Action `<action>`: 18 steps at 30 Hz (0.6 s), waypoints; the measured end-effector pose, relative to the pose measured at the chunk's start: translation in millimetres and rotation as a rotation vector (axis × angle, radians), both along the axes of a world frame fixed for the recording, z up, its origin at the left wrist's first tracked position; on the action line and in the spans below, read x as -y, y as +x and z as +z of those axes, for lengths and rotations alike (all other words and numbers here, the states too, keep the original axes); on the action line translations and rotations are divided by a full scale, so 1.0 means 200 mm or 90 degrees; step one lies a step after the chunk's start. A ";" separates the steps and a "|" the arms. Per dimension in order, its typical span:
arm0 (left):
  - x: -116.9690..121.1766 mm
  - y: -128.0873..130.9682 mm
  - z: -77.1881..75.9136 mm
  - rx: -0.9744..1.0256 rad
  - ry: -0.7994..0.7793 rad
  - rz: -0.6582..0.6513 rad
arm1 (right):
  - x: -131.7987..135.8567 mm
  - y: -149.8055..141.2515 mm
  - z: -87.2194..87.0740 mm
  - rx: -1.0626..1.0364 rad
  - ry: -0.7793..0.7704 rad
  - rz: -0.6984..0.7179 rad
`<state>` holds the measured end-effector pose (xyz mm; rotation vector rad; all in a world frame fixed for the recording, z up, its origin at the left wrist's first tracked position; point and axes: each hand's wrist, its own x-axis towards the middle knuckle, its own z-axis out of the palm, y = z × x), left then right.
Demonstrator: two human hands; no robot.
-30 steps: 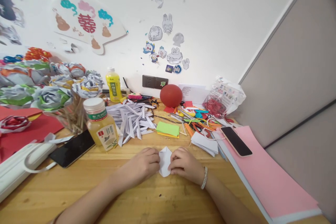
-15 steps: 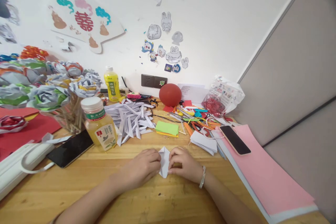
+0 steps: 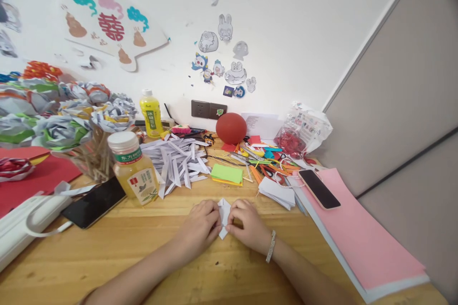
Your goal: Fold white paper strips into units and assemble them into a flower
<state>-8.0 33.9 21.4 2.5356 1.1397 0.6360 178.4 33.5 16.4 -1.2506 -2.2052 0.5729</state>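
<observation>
A small piece of white paper (image 3: 224, 210) with folded corners lies on the wooden table (image 3: 179, 279), pointed at its top and bottom ends. My left hand (image 3: 203, 223) has its fingers closed on the paper's left edge. From the other side, my right hand (image 3: 246, 223) pinches the right edge, thumb and forefinger close to the lower point. A sparkling bracelet (image 3: 271, 246) circles my right wrist. Parts of the paper's sides are hidden under my fingers. Beyond my hands lies a stack of green and yellow paper slips (image 3: 226, 174).
Folded white paper strips (image 3: 175, 162) are heaped behind my left hand, beside a drink bottle (image 3: 134, 171). White slips (image 3: 275, 193) and a phone (image 3: 319, 189) on pink paper (image 3: 361, 233) lie to the right. Another phone (image 3: 95, 202) and paper flowers (image 3: 64, 128) are at left.
My fingers have shifted toward the lower part of the paper, and its lower sides now look folded further inward. The view has moved slightly.
</observation>
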 end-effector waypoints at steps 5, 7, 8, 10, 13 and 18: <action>0.01 0.02 0.00 -0.027 0.011 0.034 | 0.03 -0.01 -0.01 0.030 0.024 -0.032; 0.01 0.02 0.00 -0.035 0.005 0.051 | 0.03 -0.02 -0.02 0.043 0.033 -0.041; 0.00 0.03 0.00 -0.039 -0.001 0.059 | 0.04 -0.02 -0.02 0.048 0.036 -0.044; 0.00 0.03 0.01 -0.045 -0.015 0.069 | 0.04 -0.02 -0.01 0.057 0.040 -0.046; 0.00 0.02 0.02 -0.048 -0.026 0.070 | 0.05 -0.03 -0.01 0.069 0.045 -0.043; 0.00 0.03 0.01 -0.047 -0.026 0.080 | 0.06 -0.03 0.00 0.093 0.055 -0.043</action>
